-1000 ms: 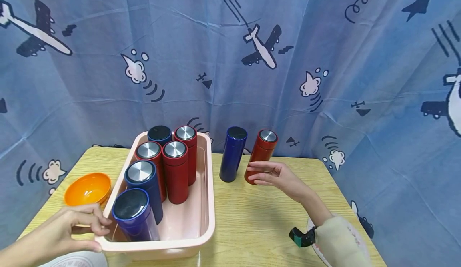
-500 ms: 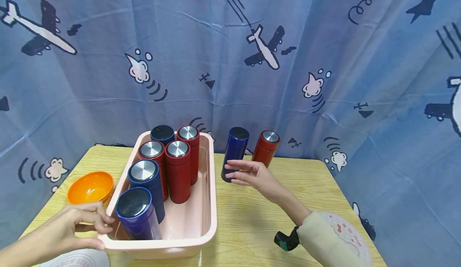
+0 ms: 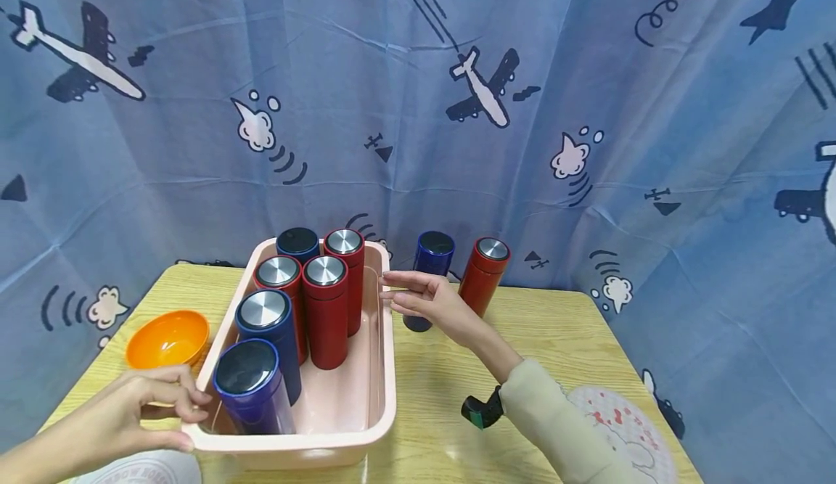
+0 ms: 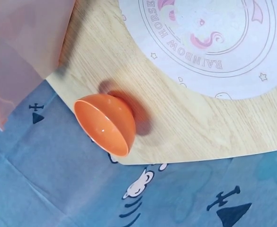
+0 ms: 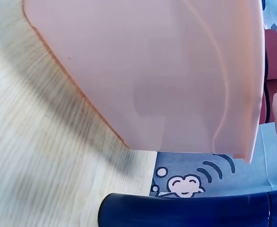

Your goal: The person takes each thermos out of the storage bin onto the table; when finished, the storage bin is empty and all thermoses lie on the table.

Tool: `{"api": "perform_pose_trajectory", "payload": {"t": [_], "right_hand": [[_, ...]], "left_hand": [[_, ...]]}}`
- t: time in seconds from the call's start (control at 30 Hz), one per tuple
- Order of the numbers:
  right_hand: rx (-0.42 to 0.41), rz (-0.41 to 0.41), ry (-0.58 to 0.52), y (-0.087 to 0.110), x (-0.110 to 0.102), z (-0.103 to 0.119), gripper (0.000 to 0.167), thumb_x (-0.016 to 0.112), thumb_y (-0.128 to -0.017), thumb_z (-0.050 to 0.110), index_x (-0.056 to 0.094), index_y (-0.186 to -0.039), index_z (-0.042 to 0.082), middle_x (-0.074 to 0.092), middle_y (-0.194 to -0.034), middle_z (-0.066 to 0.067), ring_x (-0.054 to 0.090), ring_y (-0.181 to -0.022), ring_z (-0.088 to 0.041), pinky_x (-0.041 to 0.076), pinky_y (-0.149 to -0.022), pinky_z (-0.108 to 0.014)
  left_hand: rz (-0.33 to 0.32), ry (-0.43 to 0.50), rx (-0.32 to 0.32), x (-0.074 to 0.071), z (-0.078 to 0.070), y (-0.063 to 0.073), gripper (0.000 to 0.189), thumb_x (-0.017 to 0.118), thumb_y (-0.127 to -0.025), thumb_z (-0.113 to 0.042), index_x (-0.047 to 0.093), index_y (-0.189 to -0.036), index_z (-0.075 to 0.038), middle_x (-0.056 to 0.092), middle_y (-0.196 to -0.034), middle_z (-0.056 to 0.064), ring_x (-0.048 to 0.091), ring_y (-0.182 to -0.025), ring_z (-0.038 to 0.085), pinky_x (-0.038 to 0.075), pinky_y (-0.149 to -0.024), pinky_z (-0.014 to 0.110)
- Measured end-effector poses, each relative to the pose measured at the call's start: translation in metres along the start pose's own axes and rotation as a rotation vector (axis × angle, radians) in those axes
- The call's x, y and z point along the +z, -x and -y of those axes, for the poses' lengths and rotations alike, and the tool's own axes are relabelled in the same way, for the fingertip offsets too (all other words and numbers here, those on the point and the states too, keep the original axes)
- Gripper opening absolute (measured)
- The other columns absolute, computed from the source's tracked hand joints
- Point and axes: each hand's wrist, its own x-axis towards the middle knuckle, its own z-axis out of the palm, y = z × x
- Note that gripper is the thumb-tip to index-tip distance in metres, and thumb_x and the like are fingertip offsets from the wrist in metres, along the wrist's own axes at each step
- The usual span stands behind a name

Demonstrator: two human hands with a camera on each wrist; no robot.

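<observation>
A pale pink plastic bin (image 3: 390,375) holds upright thermos flasks: three red ones, such as the red flask (image 3: 326,324), and three in blue, such as the shiny blue flask (image 3: 261,408) in the near left corner. My left hand (image 3: 140,404) grips the bin's near left corner, thumb below the rim and fingers bent over it. Over the bin's right rim reaches my right hand (image 3: 437,306), fingers extended and holding nothing. Behind it, outside the bin, stands another blue flask (image 3: 434,248), partly hidden. A red flask (image 3: 485,273) stands to its right.
An orange bowl (image 3: 168,339) sits left of the bin, near the table edge. Round printed mats lie at the front left (image 4: 200,78) and under the right sleeve (image 3: 555,426). A blue patterned curtain (image 3: 418,121) hangs behind the wooden table (image 3: 562,331).
My right hand has moved left from in front of the outside red flask, past the blue one, to the bin's right rim. My left hand stays on the bin's corner.
</observation>
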Motion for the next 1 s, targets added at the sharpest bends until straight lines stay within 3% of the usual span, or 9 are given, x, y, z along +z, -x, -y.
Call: {"api": "perform_pose_trajectory", "payload": {"t": [0.23, 0.5, 0.83, 1.0], "right_hand": [[-0.064, 0.058, 0.081, -0.024, 0.003, -0.005, 0.043, 0.059, -0.094, 0.006, 0.05, -0.136, 0.001, 0.053, -0.136, -0.018, 0.053, -0.123, -0.031, 0.049, -0.096, -0.038], [-0.101, 0.126, 0.102, -0.045, 0.013, -0.007, 0.048, 0.06, -0.094, 0.005, 0.046, -0.14, 0.004, 0.05, -0.14, -0.011, 0.049, -0.127, -0.023, 0.043, -0.102, -0.034], [-0.108, 0.146, 0.169, -0.057, 0.028, -0.005, 0.064, 0.062, -0.091, -0.001, 0.036, -0.148, 0.014, 0.041, -0.147, -0.007, 0.045, -0.131, -0.021, 0.038, -0.107, -0.038], [-0.105, 0.114, 0.213, -0.061, 0.038, 0.0, 0.065, 0.065, -0.089, 0.001, 0.038, -0.147, 0.014, 0.039, -0.149, -0.005, 0.043, -0.132, -0.02, 0.037, -0.108, -0.038]], "left_hand": [[0.018, 0.049, -0.058, 0.0, -0.002, -0.001, 0.032, 0.08, -0.069, 0.001, 0.069, -0.09, -0.021, 0.062, -0.095, -0.003, 0.061, -0.095, 0.005, 0.054, -0.072, 0.014], [0.023, 0.033, -0.048, 0.0, -0.001, 0.0, 0.034, 0.081, -0.068, 0.002, 0.069, -0.09, -0.02, 0.062, -0.096, -0.003, 0.06, -0.095, 0.005, 0.053, -0.072, 0.012], [0.029, 0.003, -0.033, -0.002, -0.002, -0.002, 0.035, 0.082, -0.067, 0.001, 0.071, -0.093, -0.019, 0.062, -0.095, -0.003, 0.06, -0.093, 0.005, 0.051, -0.073, 0.01], [0.013, -0.036, -0.009, -0.001, -0.002, -0.002, 0.035, 0.083, -0.065, -0.001, 0.069, -0.091, -0.022, 0.062, -0.095, -0.004, 0.06, -0.092, 0.005, 0.05, -0.075, 0.008]]}}
